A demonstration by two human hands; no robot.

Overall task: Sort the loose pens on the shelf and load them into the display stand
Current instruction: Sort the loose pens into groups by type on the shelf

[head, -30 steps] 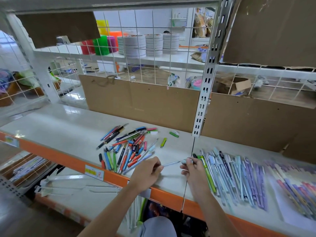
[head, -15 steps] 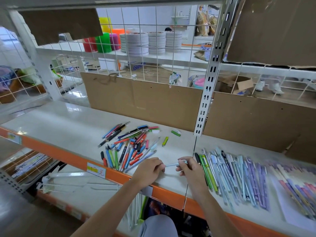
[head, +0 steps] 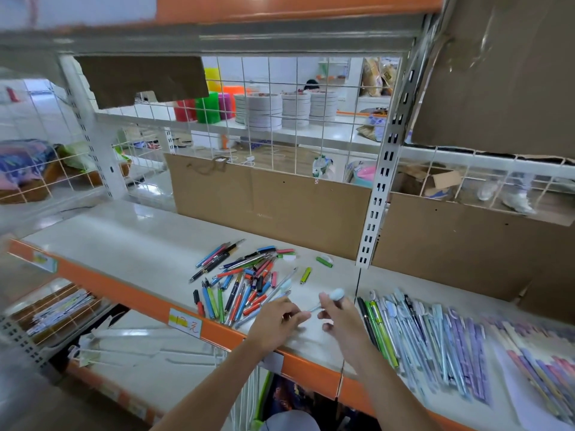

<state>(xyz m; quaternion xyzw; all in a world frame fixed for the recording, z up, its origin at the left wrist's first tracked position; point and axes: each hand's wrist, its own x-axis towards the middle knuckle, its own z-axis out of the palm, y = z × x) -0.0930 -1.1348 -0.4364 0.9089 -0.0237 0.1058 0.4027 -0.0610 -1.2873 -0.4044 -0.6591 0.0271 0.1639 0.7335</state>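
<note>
Down at six o'clock our two forearms reach in over the orange shelf edge (head: 217,332). Our left hand (head: 275,325) has its fingers curled, pinching the thin end of a pale blue pen (head: 325,301). Our right hand (head: 340,318) pinches the same pen near its rounded light-blue cap, fingers curled around the barrel. The pen is lifted just above the white shelf (head: 130,244), tilted up toward one o'clock, between the two piles.

At eleven o'clock from the hands, there's the jumbled heap of loose pens (head: 241,283): red, blue, green and black barrels crossing each other every which way. Just beyond it, two short green markers (head: 314,269) lie apart from the heap.

Over at three o'clock, the sorted row of pens (head: 435,337) lies side by side, green ones nearest us, then pale blue, then purple, blurring toward the right edge.

Further back, a brown cardboard panel (head: 273,209) stands against the wire grid (head: 280,98), with a perforated white upright (head: 381,194) at one o'clock. Through the grid at twelve o'clock, we see stacked white tape rolls (head: 286,110) and bright coloured cups (head: 207,108) on the next shelf.
</note>
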